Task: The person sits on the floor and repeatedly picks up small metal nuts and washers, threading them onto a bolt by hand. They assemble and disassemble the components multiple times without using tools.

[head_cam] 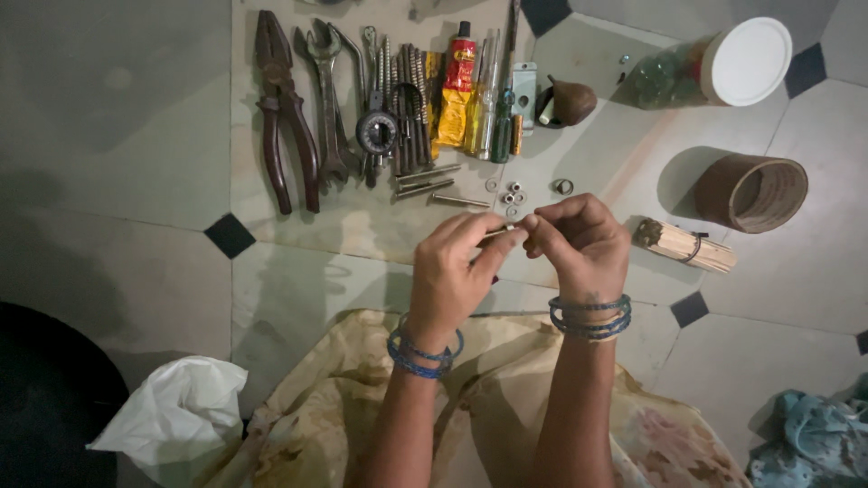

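Observation:
Both my hands meet above the tiled floor. My left hand (455, 271) pinches a thin metal bolt (499, 232) that points right. My right hand (579, 239) closes its fingertips on the bolt's other end, where a small part may sit, though the fingers hide it. Blue bangles ring both wrists. Just beyond my hands lie a few small nuts (514, 193), a washer ring (562, 186) and three loose bolts (429, 181).
Along the far edge lie pliers (282, 117), wrenches (330, 99), several long screws, a red-and-yellow glue tube (455, 90) and screwdrivers. A white-lidded jar (737, 63), a brown cylinder (753, 192) and a bundle of wooden sticks (687, 244) sit right. White bag (176, 416) lower left.

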